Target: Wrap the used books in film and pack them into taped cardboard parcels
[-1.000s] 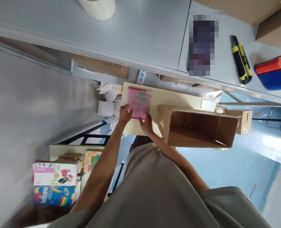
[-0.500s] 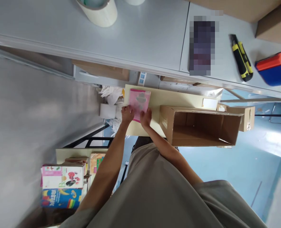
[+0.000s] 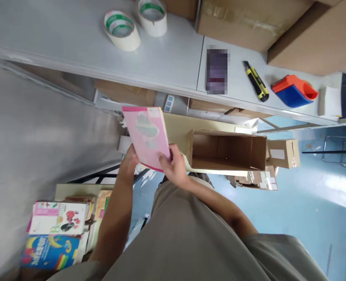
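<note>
A pink book (image 3: 148, 136) with a pale cloud shape on its cover is held up above the cream board, tilted. My left hand (image 3: 130, 159) grips its lower left edge, the fingertips hidden beneath it. On the lower right edge, my right hand (image 3: 173, 164) is closed, thumb on the cover and fingers underneath. To the right, an open cardboard box (image 3: 228, 163) stands on the cream board (image 3: 177, 127).
Tape rolls (image 3: 129, 41), a yellow-black utility knife (image 3: 256, 82), a red-blue tape dispenser (image 3: 293, 91) and a pixelated dark object (image 3: 216, 72) lie on the grey shelf (image 3: 173, 70). Stacked books (image 3: 56, 218) sit at lower left. More cartons (image 3: 282, 153) stand right.
The pink book has come up off the board, closer to me and leftward, with both hands on it. The view has shifted, showing more of the shelf.
</note>
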Motion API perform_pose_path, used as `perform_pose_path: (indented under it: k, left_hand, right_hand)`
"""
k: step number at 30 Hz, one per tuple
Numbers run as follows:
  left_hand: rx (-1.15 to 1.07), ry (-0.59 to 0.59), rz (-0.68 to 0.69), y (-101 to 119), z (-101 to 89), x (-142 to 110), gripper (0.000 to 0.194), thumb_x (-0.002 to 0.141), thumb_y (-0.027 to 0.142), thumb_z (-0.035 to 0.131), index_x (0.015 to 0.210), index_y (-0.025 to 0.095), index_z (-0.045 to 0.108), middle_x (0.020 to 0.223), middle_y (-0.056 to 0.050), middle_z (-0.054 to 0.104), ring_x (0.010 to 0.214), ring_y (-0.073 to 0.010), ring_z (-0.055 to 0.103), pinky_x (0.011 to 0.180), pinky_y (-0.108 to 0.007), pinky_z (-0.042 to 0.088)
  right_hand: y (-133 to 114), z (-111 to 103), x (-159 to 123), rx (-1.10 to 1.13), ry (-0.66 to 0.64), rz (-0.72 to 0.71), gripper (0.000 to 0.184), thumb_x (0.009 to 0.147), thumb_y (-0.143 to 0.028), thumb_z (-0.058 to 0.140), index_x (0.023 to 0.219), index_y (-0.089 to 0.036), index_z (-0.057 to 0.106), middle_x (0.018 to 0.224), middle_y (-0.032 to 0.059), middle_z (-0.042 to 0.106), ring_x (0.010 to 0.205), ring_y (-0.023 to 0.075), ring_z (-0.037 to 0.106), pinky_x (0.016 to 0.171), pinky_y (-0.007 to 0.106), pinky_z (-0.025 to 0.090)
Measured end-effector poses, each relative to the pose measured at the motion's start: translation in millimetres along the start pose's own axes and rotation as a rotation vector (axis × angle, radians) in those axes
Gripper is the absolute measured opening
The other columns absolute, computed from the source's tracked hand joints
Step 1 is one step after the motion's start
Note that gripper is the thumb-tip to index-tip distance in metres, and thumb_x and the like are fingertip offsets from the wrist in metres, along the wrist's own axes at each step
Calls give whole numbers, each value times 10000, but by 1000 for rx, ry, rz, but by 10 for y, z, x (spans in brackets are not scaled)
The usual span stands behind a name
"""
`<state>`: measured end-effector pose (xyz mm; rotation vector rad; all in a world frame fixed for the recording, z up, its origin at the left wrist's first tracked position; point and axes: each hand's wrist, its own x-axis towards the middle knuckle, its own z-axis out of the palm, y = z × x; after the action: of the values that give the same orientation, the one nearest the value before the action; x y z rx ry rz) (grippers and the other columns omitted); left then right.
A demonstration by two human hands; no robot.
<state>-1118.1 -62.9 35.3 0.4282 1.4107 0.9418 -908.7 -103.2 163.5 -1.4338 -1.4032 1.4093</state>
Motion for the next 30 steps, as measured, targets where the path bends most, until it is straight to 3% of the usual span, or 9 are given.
perform_pose_path:
  k: [2, 6, 11, 15, 18, 21, 23, 26, 30]
  left_hand:
    - [-199, -16, -43, 139, 114, -246, 383, 795, 584, 822, 929, 231, 758, 972, -111, 869, 1186, -411, 814, 1039, -550, 705]
    - [-178, -80, 59, 463, 548, -694, 495, 730, 565, 974, 1015, 203, 794, 986, -99, 873, 1160, -388, 828, 989, -482, 712]
    - [154, -190, 334, 944, 1280, -1121, 638, 786, 717, 953, 1120, 188, 831, 976, -82, 851, 1009, -315, 822, 836, -371, 684]
    - [487, -162, 592, 1274, 1774, -1452, 611, 958, 731, 789, 1189, 167, 830, 975, -74, 833, 904, -249, 772, 781, -309, 628]
    - [769, -149, 733, 1416, 2116, -1655, 556, 1059, 667, 661, 1235, 165, 826, 1009, -70, 843, 936, -242, 770, 843, -302, 623]
    - [1032, -215, 796, 1386, 2452, -1702, 480, 1116, 549, 563, 1302, 199, 833, 1172, -83, 872, 1103, -279, 806, 1010, -348, 629]
    - [1164, -269, 796, 1259, 2649, -1639, 462, 1135, 481, 512, 1364, 236, 829, 1312, -85, 863, 1222, -303, 804, 1099, -394, 616]
    - [1306, -341, 735, 973, 2866, -1478, 470, 1151, 403, 460, 1427, 257, 812, 1422, -86, 835, 1309, -324, 793, 1123, -438, 615]
    - [1380, -386, 617, 609, 2985, -1295, 468, 1142, 328, 457, 1452, 271, 803, 1472, -79, 814, 1343, -332, 787, 1128, -442, 611]
  right_hand:
    - [-170, -371, -200, 96, 57, -57, 350, 1059, -595, 688, 1095, -266, 576, 879, -13, 643, 754, 176, 581, 683, 294, 475]
    - [-305, -941, -381, 225, 223, -95, 381, 1048, -611, 727, 1056, -270, 559, 899, -15, 621, 792, 171, 563, 707, 298, 484]
    - [-255, -1466, -404, 277, 408, -131, 384, 1049, -606, 755, 1050, -271, 569, 922, -15, 618, 820, 171, 586, 741, 308, 529]
    - [-95, -2059, -469, 248, 299, -140, 426, 1025, -625, 795, 1191, -270, 626, 1104, 51, 750, 983, 223, 745, 892, 379, 649]
    - [118, -2637, -547, 127, 280, -95, 644, 990, -679, 812, 1449, -280, 598, 1368, 134, 775, 1209, 295, 796, 1077, 495, 677]
    - [369, -3173, -628, -63, 357, -7, 898, 940, -723, 836, 1639, -257, 517, 1547, 210, 716, 1409, 373, 733, 1216, 622, 614]
    - [501, -3420, -675, -143, 364, 13, 926, 946, -714, 826, 1681, -245, 513, 1613, 222, 686, 1487, 398, 689, 1264, 662, 573]
    - [587, -3588, -717, -191, 291, -10, 791, 995, -655, 782, 1645, -244, 599, 1618, 198, 700, 1487, 394, 699, 1260, 639, 589]
    - [564, -3611, -718, -269, 226, -25, 641, 1041, -607, 729, 1572, -250, 695, 1516, 176, 771, 1379, 384, 764, 1196, 612, 640]
